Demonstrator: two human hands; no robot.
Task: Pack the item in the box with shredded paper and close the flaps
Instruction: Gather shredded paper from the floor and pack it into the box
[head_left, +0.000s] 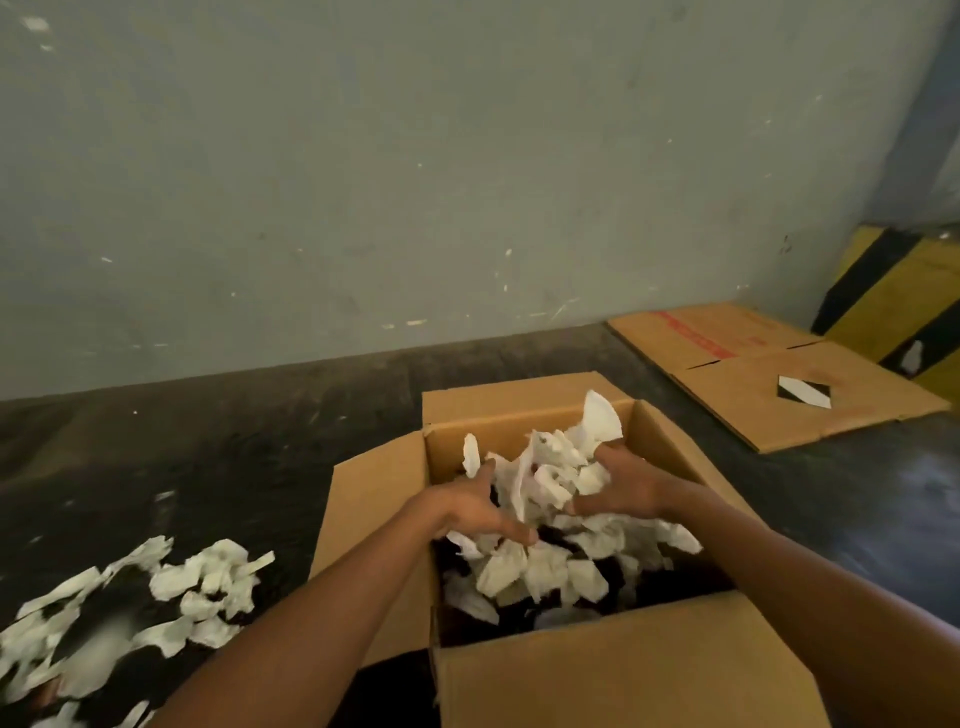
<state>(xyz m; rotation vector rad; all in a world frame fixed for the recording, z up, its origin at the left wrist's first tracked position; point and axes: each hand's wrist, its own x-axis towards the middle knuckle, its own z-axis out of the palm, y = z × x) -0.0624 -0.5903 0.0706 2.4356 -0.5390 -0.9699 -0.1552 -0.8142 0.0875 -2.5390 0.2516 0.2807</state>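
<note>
On the dark floor (218, 457) at the left edge lies a loose pile of shredded paper (130, 603), white scraps spread toward the lower left corner, some blurred and cut off by the frame. Just right of it stands the open cardboard box (613, 680), its left flap (374, 519) folded outward, the far flap (514, 397) upright and the near flap (623, 675) hanging toward the person.

Both bare forearms reach in over the box. The left hand (467, 512) is cupped, fingers curled partway, pressed against the left side of a bundle of white paper scraps (550, 473) held above the box's middle. The right hand (623, 486) mirrors it, cupped against the bundle's right side, so the two hands hold the bundle between them. Scraps stick up above the fingers and more hang below the palms.

Inside the box, further white scraps (545, 571) lie over something dark; what that dark thing is cannot be made out, and the right wall of the box is hidden behind the right forearm.

Beyond, toward the right, flattened cardboard (769, 384) lies on the floor near the grey wall (415, 182), with a yellow and black striped block (898, 296) at the right edge, partly cut off
</note>
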